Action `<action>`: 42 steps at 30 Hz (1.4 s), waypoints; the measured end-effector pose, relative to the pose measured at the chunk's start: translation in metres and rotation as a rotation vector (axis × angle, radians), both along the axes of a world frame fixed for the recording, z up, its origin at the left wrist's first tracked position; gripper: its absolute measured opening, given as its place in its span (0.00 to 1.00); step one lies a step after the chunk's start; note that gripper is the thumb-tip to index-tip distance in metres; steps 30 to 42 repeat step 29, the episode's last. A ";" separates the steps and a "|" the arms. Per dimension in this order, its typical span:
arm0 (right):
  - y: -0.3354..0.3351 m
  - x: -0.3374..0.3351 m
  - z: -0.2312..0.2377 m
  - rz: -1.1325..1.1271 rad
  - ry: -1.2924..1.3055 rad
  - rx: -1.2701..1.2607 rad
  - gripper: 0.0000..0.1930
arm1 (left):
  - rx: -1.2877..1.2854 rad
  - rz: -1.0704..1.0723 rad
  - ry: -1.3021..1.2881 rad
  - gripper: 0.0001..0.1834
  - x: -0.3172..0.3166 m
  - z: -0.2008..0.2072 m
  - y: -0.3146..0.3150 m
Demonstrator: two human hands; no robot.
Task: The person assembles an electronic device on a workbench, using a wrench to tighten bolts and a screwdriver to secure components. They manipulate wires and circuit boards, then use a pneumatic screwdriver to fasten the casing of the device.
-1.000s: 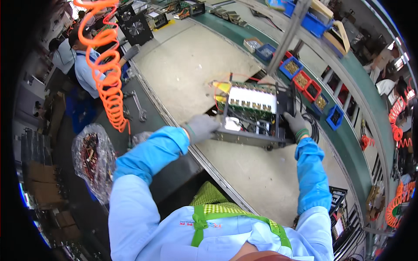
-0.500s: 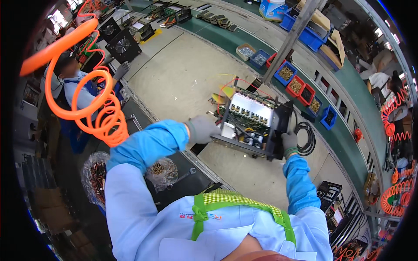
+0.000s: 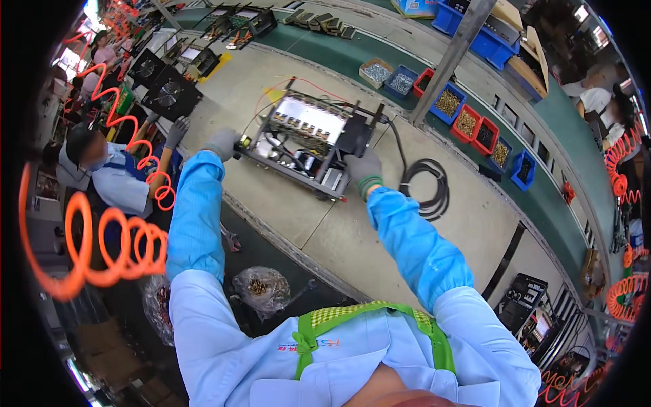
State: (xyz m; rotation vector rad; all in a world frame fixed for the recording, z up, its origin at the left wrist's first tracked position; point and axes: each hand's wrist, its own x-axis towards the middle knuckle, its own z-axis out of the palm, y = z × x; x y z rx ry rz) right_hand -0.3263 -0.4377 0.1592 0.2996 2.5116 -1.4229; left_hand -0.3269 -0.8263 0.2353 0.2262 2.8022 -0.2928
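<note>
Factory counter [image 3: 352, 230], frame centre: gloved left hand [image 3: 221, 143] and right hand [image 3: 364, 167] both closed on open electronics chassis [image 3: 308, 144]; black cable coil [image 3: 427, 186] just right.

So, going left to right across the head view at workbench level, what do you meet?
Orange coiled hose → left hand → open electronics chassis → right hand → coiled black cable → blue and red parts bins.
</note>
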 end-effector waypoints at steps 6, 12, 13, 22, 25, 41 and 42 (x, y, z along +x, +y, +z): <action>0.034 0.005 0.002 0.301 0.124 -0.341 0.27 | -0.045 0.249 0.079 0.13 -0.007 -0.049 -0.041; 0.190 0.100 -0.063 0.129 0.110 0.328 0.26 | 0.015 0.307 0.483 0.21 0.029 -0.079 -0.026; 0.227 0.128 -0.084 0.078 0.156 0.485 0.28 | 0.073 0.316 0.570 0.22 0.034 -0.087 -0.011; 0.402 0.362 -0.096 -0.179 -0.616 0.882 0.47 | 0.834 -0.048 0.679 0.24 0.134 -0.050 0.284; 0.385 0.381 -0.073 -0.092 -0.768 0.754 0.56 | 0.740 -0.339 0.265 0.31 0.192 -0.122 0.367; 0.401 0.405 -0.073 -0.079 -0.738 0.638 0.57 | 0.448 -0.396 -0.312 0.40 0.252 -0.153 0.432; 0.401 0.405 -0.073 -0.079 -0.738 0.638 0.57 | 0.448 -0.396 -0.312 0.40 0.252 -0.153 0.432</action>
